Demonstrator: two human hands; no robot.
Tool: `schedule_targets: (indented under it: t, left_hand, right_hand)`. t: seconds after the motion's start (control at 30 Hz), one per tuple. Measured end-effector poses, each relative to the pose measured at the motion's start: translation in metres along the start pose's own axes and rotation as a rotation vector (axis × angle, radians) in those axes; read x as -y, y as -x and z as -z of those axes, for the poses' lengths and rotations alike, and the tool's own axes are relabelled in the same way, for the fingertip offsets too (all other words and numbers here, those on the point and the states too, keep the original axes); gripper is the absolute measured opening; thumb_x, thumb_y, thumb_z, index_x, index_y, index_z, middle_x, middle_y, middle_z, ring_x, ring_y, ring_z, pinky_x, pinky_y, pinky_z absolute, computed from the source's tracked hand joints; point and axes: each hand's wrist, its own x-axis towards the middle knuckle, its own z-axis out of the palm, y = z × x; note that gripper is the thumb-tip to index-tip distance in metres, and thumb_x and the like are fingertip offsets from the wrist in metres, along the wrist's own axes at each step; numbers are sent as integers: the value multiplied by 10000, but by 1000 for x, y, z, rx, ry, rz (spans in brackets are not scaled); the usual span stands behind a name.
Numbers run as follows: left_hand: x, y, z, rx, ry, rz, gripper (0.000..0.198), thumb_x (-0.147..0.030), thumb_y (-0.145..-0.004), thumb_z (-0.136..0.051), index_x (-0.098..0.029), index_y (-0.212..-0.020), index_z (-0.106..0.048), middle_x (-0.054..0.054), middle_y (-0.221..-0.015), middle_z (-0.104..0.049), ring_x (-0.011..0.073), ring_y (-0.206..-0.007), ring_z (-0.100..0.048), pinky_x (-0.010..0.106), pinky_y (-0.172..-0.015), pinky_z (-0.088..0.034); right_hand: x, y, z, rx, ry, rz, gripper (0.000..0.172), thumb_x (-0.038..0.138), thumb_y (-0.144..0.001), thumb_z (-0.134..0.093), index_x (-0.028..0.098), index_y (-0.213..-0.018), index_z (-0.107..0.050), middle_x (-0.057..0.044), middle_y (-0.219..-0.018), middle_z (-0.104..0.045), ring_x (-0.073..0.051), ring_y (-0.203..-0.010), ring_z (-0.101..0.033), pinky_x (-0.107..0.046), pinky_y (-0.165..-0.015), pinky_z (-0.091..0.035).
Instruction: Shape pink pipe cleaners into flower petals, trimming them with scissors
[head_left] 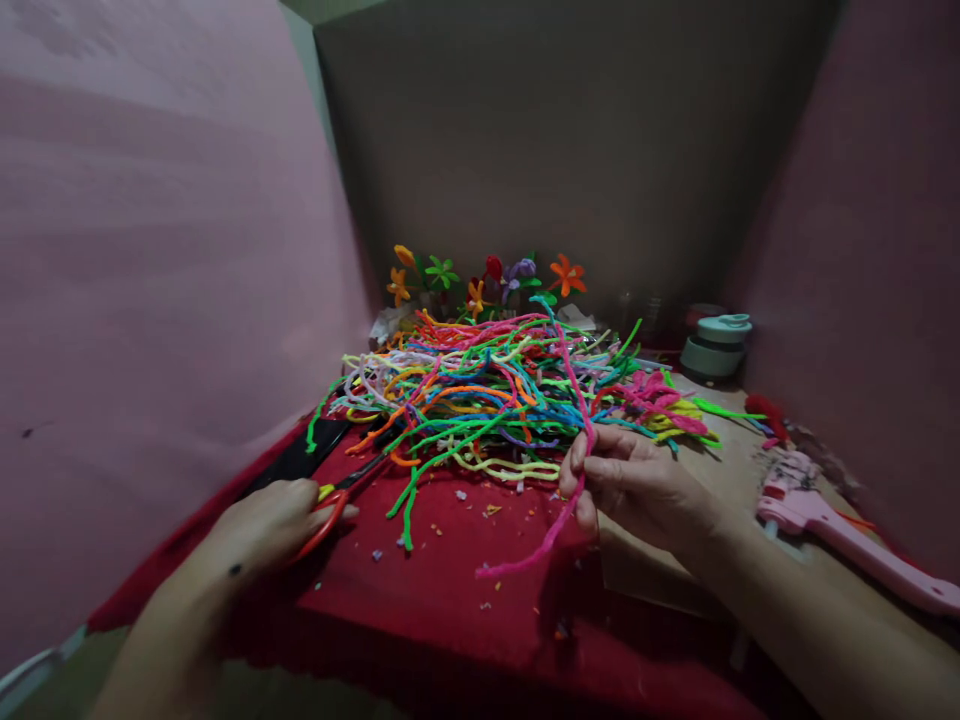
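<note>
Between the thumb and fingers of my right hand (637, 480) is a pink pipe cleaner (574, 375). Its upper part reaches up over the pile, and its lower end curves down to the left above the red cloth. My left hand (274, 525) is closed around the handles of a pair of scissors (330, 520), red and yellow at the grip, with dark blades pointing at the pile. Ahead of both hands lies a big tangled heap of pipe cleaners (465, 400) in green, orange, blue, pink, yellow and white.
Fuzzy flowers (480, 285) stand behind the heap. At right are a green lidded container (714, 348), a pink glue gun (840, 530) and a cardboard sheet (652, 570). Scraps dot the red cloth (442, 590). Pink walls (165, 250) rise on both sides.
</note>
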Motion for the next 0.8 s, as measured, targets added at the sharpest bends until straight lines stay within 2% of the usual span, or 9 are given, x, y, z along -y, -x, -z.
schedule_targets:
  t: [0.13,0.23,0.37,0.5,0.57,0.63,0.67,0.73,0.8]
  left_hand:
    - [-36,-13,-3,24,-156,-66,452,-564,-675,-477,-191,-419,-476,59,-479,-510,181,-456,-472,262,-468,-233]
    - [-52,-21,-3,-14,-144,-67,401,-474,-664,-520,-191,-388,-450,29,-417,-452,139,-380,-398,258,-451,-208]
    - [-44,-28,-11,-182,72,-167,295,-351,-585,-636,-183,-384,-500,-3,-390,-445,106,-360,-363,232,-435,-181]
    - [-29,-36,-18,-295,183,-166,308,-298,-563,-683,-182,-369,-474,-19,-370,-385,86,-343,-299,229,-429,-141]
    - [-34,-36,-16,-362,216,-181,255,-272,-556,-695,-185,-415,-501,-16,-427,-416,99,-379,-338,231,-443,-170]
    - [-49,-32,-8,-410,238,-222,159,-290,-586,-681,-198,-521,-569,1,-534,-501,140,-477,-439,237,-481,-238]
    - [-61,-28,-4,-407,237,-242,117,-314,-637,-645,-210,-603,-602,9,-596,-543,163,-547,-484,243,-516,-279]
    - [-89,-17,3,-280,282,-307,165,-370,-690,-601,-221,-746,-645,25,-742,-618,189,-692,-542,251,-619,-352]
    - [-120,-5,4,-46,480,-415,237,-399,-732,-559,-214,-859,-636,30,-807,-631,177,-749,-554,238,-657,-388]
  right_hand:
    - [-1,-1,0,-18,6,4,48,174,-778,-562,135,-805,-559,-59,-749,-653,-132,-532,-634,-237,-517,-491]
    - [-2,-3,0,-23,-10,2,64,184,-772,-571,127,-797,-557,-64,-739,-653,-133,-531,-633,-237,-510,-490]
    - [-1,-5,0,-26,-29,15,86,194,-756,-589,124,-790,-553,-53,-710,-650,-127,-522,-631,-233,-515,-488]
    - [-1,-6,-1,-24,-22,21,113,209,-747,-599,118,-796,-553,-49,-698,-648,-133,-520,-634,-227,-504,-480]
    - [-2,-6,-1,-10,-21,22,118,211,-743,-603,112,-785,-554,-52,-693,-648,-135,-514,-633,-222,-490,-474]
    - [-4,-7,-1,5,-29,18,116,207,-740,-604,112,-787,-556,-51,-692,-649,-132,-510,-630,-216,-481,-471]
    - [-6,-7,-1,13,-33,13,115,204,-738,-606,113,-791,-558,-50,-691,-650,-129,-505,-627,-216,-478,-470]
    - [-8,-6,-1,29,-37,4,114,200,-737,-605,114,-797,-562,-47,-684,-650,-126,-497,-622,-220,-479,-473]
    - [-9,-6,-1,37,-32,-2,111,200,-739,-602,113,-796,-566,-46,-676,-649,-125,-491,-618,-223,-479,-473]
